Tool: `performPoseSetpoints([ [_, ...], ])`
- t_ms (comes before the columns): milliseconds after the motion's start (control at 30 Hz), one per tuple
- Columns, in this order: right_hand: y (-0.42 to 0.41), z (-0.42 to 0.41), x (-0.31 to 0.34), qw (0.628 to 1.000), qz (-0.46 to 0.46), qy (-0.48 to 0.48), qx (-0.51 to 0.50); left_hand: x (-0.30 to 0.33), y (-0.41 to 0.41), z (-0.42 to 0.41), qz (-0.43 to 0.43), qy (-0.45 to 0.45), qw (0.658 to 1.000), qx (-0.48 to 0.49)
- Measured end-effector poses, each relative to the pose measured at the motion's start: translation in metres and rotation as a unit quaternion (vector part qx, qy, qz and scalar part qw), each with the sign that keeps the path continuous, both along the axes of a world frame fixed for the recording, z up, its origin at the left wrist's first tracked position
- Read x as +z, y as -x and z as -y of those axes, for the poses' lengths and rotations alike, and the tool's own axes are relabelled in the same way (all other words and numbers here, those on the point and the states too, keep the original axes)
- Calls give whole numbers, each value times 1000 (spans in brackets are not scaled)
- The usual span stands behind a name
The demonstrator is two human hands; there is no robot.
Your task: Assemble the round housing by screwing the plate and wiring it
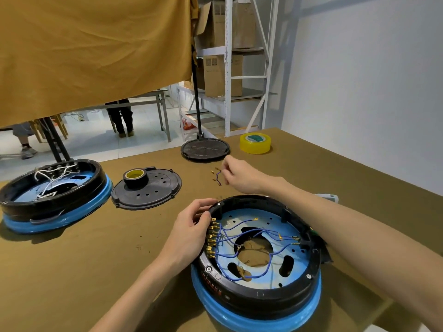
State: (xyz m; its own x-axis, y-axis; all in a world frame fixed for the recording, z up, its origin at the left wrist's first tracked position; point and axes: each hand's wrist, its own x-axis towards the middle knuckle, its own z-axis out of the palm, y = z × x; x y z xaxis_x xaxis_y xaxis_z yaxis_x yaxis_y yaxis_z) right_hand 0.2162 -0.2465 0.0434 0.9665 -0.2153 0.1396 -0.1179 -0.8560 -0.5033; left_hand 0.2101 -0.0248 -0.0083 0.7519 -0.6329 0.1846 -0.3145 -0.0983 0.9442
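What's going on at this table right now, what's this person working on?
A person is wiring a round housing with a black rim on a blue base. The left hand holds the rim beside a row of brass terminals, where several blue wires are already attached. The right hand reaches out over the table, pinching a short loose wire with brass connectors. A second housing, a black cover plate carrying a roll of black tape, and yellow tape lie nearby.

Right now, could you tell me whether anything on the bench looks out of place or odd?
Nothing looks damaged or spilled. One oddity: a black tape roll sits on the loose black cover plate, which it would block from being fitted. The near housing's blue wires lie loosely tangled.
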Motion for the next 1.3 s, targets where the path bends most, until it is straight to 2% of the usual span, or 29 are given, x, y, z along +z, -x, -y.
performPoseSetpoints([
  [100, 35, -20, 24, 990, 91, -108, 7, 7, 0, 0, 66, 27, 995, 72],
  [167, 62, -32, 37, 961, 92, -258, 36, 19, 0, -5, 92, 70, 988, 102],
  [233, 89, -40, 44, 917, 66, -386, 71, 32, 2, -10, 94, 80, 990, 72],
  [300, 108, -44, 45, 895, 54, -433, 89, 40, 4, -13, 85, 58, 995, 4],
  [467, 127, -49, 36, 888, 90, -450, 14, 50, 26, -18, 37, 60, 992, -101],
  [633, 132, -61, 28, 883, 98, -457, -38, 51, 33, -20, 57, 23, 994, -92],
  [667, 133, -63, 26, 903, 111, -412, -58, 51, 33, -22, 57, 21, 995, -83],
  [733, 138, -66, 22, 952, 178, -221, -116, 52, 30, -25, 47, 25, 996, -67],
  [767, 140, -68, 22, 960, 205, -153, -118, 52, 29, -27, 39, 25, 997, -65],
  [800, 142, -70, 22, 967, 194, -134, -99, 52, 29, -28, 28, 25, 997, -68],
  [867, 144, -76, 24, 972, 83, -215, -42, 52, 28, -30, 15, 20, 996, -81],
  [933, 147, -83, 24, 947, -3, -321, -1, 51, 27, -31, 19, 12, 995, -93],
  [1100, 152, -89, 21, 907, -3, -421, -10, 46, 21, -36, 48, 12, 996, -71],
  [1167, 153, -91, 22, 888, -34, -458, -20, 42, 20, -37, 53, 12, 997, -59],
  [1300, 151, -92, 24, 884, -70, -462, -20, 38, 20, -39, 60, 4, 996, -69],
])
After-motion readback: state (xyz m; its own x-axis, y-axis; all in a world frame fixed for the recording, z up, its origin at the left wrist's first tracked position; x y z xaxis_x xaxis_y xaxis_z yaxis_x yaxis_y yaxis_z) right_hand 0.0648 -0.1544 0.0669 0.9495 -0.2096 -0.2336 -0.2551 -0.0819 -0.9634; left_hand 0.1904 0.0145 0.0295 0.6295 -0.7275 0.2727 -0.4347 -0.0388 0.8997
